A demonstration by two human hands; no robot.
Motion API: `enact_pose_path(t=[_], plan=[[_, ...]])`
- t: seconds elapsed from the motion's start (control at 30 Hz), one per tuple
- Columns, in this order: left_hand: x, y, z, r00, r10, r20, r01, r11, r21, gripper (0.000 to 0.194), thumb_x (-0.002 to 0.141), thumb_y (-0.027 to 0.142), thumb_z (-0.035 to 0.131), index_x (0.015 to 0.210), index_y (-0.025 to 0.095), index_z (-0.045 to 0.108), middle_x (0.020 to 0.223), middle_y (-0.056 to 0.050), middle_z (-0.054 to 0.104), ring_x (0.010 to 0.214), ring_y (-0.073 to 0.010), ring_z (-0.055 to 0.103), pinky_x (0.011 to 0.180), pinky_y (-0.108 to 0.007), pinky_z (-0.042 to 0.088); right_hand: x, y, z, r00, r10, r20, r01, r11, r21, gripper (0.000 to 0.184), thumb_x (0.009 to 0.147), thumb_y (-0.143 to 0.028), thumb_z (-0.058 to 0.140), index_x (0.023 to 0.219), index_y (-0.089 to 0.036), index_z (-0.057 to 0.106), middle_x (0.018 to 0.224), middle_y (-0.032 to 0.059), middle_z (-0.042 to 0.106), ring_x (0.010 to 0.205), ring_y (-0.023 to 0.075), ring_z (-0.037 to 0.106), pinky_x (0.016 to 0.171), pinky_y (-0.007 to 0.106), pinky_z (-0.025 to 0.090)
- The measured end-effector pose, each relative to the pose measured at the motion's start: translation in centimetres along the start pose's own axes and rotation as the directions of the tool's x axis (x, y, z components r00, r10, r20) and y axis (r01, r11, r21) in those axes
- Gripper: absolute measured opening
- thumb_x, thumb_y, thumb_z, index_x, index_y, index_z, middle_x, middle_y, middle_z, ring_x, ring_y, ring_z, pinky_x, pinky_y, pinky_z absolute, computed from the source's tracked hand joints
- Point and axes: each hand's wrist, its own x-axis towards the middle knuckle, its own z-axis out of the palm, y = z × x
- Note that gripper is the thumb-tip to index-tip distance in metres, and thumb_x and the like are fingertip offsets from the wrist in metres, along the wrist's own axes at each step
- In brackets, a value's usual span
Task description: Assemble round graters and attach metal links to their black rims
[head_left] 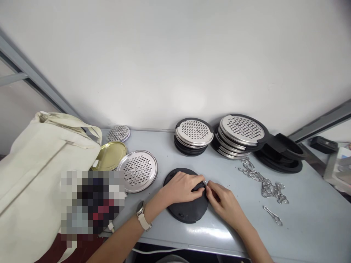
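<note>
A black round plastic disc lies on the table in front of me. My left hand, with a watch on its wrist, rests over the disc and grips it near its right edge, fingers bent. At that edge a small shiny metal wire clip shows between both hands' fingertips. My right hand pinches the clip between thumb and fingers, beside the disc. Part of the clip is hidden by the fingers. To the right lie a loose wire clip and a heap of similar wire clips.
Stacked metal grater discs in black rings stand by the wall, with a taller stack beside them. Black bowl-shaped parts sit farther right. A loose grater disc, gold lids and a cream bag are at left.
</note>
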Motion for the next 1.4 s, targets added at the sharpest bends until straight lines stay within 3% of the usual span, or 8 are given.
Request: enact_pose_path(t=[0.5, 0.8, 0.97, 1.1, 1.4], plan=[[0.0, -0.1, -0.1, 1.0, 0.002, 0.001, -0.002, 1.0, -0.023, 0.009, 0.087, 0.028, 0.048, 0.086, 0.019, 0.05, 0.063, 0.005, 0.056, 0.056, -0.0122, 0.055, 0.05, -0.026, 0.025, 0.0, 0.1, 0.2, 0.999, -0.018, -0.028, 0.017, 0.999, -0.028, 0.023, 0.094, -0.029, 0.035, 0.072, -0.022, 0.037, 0.062, -0.0021, 0.046, 0.057, 0.0139, 0.047, 0.055, 0.025, 0.035], [0.0, -0.2, -0.2, 0.999, -0.005, 0.041, 0.005, 1.0, 0.002, 0.014, 0.093, 0.024, 0.038, 0.099, 0.021, 0.051, 0.081, 0.001, 0.065, 0.073, -0.0165, 0.063, 0.06, -0.026, 0.036, -0.4, -0.2, -0.1, 0.996, 0.044, -0.071, -0.037, 0.995, 0.097, 0.026, 0.095, -0.031, 0.033, 0.07, -0.023, 0.034, 0.057, -0.0052, 0.038, 0.049, 0.0113, 0.04, 0.051, 0.023, 0.035], [0.0, 0.1, -0.2, 0.993, -0.114, -0.008, 0.114, 0.992, 0.055, 0.015, 0.088, 0.03, 0.045, 0.096, 0.019, 0.046, 0.086, -0.002, 0.062, 0.074, -0.0186, 0.062, 0.059, -0.027, 0.039, -0.1, -0.5, -0.2, 0.996, 0.051, -0.079, -0.042, 0.993, 0.113, 0.025, 0.096, -0.031, 0.032, 0.073, -0.023, 0.037, 0.058, -0.0048, 0.039, 0.049, 0.0118, 0.043, 0.051, 0.023, 0.035], [0.0, 0.4, -0.1, 0.993, -0.114, -0.006, 0.114, 0.987, 0.115, 0.012, 0.087, 0.032, 0.043, 0.088, 0.019, 0.045, 0.079, -0.001, 0.06, 0.067, -0.018, 0.06, 0.055, -0.028, 0.037, 0.3, -0.6, 0.1, 0.995, 0.066, -0.07, -0.06, 0.994, 0.086, 0.023, 0.096, -0.032, 0.031, 0.075, -0.023, 0.038, 0.059, -0.0044, 0.042, 0.051, 0.0129, 0.046, 0.053, 0.024, 0.036], [0.1, 0.5, 0.0, 0.994, -0.106, 0.023, 0.103, 0.989, 0.102, 0.016, 0.085, 0.033, 0.046, 0.093, 0.019, 0.046, 0.077, -0.001, 0.061, 0.067, -0.0186, 0.06, 0.054, -0.028, 0.037, 0.6, -0.5, 0.0, 0.999, 0.027, -0.025, -0.027, 1.0, -0.014, 0.025, 0.096, -0.031, 0.032, 0.074, -0.022, 0.04, 0.059, -0.003, 0.047, 0.052, 0.0136, 0.048, 0.054, 0.025, 0.036]])
